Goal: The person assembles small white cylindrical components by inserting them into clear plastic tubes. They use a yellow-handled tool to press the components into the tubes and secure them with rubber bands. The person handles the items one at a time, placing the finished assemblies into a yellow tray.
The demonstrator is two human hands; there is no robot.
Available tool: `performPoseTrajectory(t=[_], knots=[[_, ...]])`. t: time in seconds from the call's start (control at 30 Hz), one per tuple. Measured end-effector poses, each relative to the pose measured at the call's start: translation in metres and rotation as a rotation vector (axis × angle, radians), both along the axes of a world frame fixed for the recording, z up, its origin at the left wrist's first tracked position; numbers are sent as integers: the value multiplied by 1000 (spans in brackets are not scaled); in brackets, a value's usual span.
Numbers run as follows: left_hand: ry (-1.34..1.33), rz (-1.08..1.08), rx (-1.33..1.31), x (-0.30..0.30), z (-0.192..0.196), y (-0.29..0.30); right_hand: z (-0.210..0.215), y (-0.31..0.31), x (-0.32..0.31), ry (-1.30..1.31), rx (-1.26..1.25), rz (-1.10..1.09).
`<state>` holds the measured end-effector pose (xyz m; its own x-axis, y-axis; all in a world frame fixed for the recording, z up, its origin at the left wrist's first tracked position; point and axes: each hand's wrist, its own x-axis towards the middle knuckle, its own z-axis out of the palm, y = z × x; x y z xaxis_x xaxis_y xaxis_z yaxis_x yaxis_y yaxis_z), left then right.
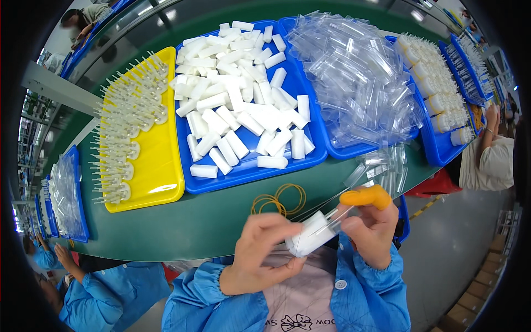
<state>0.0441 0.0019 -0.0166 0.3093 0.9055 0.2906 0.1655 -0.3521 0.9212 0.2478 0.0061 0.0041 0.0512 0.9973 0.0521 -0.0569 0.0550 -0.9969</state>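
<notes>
In front of my chest I hold a white foam block with a clear plastic sleeve and thin pale rods at its right end. My left hand grips the block's left end, thumb below and the slightly blurred fingers above. Orange finger cots cover fingertips of my right hand, which pinches the sleeve end. How far the sleeve reaches over the block I cannot tell. Beyond my hands, rubber bands lie on the green table, left of several loose clear sleeves.
A yellow tray holds rows of white pronged parts. Blue trays beside it carry white foam blocks, a heap of clear sleeves and bundled white parts. Co-workers in blue and white sit at either side.
</notes>
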Motion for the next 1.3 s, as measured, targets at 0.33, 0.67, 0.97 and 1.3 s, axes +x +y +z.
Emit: performPoseTrajectory(t=[0.33, 0.67, 0.97, 1.3], knots=[[-677, -42, -489, -3, -24, 5, -2, 11, 2, -298, 206, -85], [-727, -121, -537, -8, -9, 5, 2, -7, -10, -295, 270, -100], [-663, -102, -460, -5, -7, -3, 2, -11, -21, -297, 296, -135], [-726, -95, -478, -5, -8, -1, 0, -7, -27, -269, 281, -138]])
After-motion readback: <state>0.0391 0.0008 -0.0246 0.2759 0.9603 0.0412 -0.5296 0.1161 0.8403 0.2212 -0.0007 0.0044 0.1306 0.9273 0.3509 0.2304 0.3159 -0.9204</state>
